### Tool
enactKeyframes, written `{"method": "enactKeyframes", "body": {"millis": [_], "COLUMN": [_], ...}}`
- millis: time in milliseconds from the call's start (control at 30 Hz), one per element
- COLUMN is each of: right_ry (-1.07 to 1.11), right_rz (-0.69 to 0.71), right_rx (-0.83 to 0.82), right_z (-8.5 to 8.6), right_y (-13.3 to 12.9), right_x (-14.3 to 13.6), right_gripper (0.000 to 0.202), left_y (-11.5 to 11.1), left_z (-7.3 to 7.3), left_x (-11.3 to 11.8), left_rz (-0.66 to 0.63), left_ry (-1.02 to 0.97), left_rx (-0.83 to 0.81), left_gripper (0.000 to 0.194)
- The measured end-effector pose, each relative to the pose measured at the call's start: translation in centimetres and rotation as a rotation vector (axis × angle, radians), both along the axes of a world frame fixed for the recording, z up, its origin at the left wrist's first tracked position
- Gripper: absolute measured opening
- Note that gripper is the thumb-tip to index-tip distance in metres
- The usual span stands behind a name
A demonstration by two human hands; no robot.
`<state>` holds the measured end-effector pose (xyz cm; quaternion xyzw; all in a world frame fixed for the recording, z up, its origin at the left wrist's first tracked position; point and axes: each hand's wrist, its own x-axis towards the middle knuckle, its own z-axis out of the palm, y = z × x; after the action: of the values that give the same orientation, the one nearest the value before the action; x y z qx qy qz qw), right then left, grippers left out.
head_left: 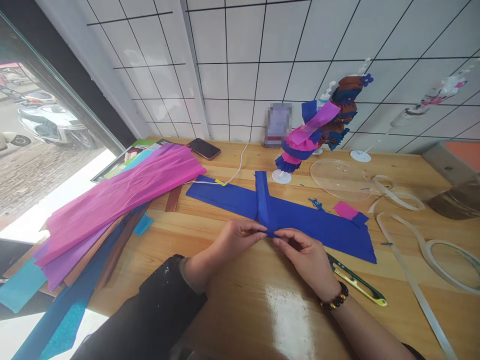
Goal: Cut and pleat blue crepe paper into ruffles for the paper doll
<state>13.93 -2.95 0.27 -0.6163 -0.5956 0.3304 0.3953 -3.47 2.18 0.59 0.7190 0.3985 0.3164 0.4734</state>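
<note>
Both my hands meet at the near end of a narrow folded strip of blue crepe paper [263, 197]. It lies crosswise over a wide band of blue crepe paper [311, 220] on the table. My left hand [238, 240] pinches the strip's end from the left, thumb against fingers. My right hand [305, 252] pinches the same end from the right, its fingertips close to the left ones. The exact fold between the fingertips is partly hidden. Just beyond my right wrist lies a green and yellow utility knife [360, 282].
Pink crepe paper [123, 195] tops a colourful stack at left. A phone [204, 149] and a white cable [241, 165] lie behind. Paper-dressed figures [307, 132] stand on white bases by the tiled wall. A clear plastic disc [339, 179] and white tape [416, 295] lie right.
</note>
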Motion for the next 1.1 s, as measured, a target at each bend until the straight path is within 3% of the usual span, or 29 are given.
{"method": "enactKeyframes", "body": {"millis": [200, 400, 600, 833, 1100], "right_ry": [0.020, 0.097, 0.309, 0.479, 0.513], "right_rz": [0.004, -0.039, -0.094, -0.148, -0.134], "right_rx": [-0.012, -0.070, -0.168, -0.223, -0.211], "right_z": [0.21, 0.15, 0.03, 0.18, 0.39], "right_y": [-0.04, 0.07, 0.18, 0.24, 0.30], "right_x": [-0.12, 0.03, 0.04, -0.15, -0.36], "right_gripper": [0.021, 0.022, 0.028, 0.027, 0.026], "left_y": [-0.14, -0.18, -0.19, -0.32, -0.32], "left_z": [-0.01, -0.46, -0.82, -0.27, -0.67], "left_x": [0.04, 0.18, 0.52, 0.75, 0.86], "left_rz": [0.015, 0.068, 0.087, 0.122, 0.089], "left_ry": [-0.011, -0.117, -0.325, -0.374, -0.378], "left_rx": [-0.048, -0.201, -0.356, -0.439, -0.344], "left_gripper": [0.022, 0.023, 0.022, 0.022, 0.029]}}
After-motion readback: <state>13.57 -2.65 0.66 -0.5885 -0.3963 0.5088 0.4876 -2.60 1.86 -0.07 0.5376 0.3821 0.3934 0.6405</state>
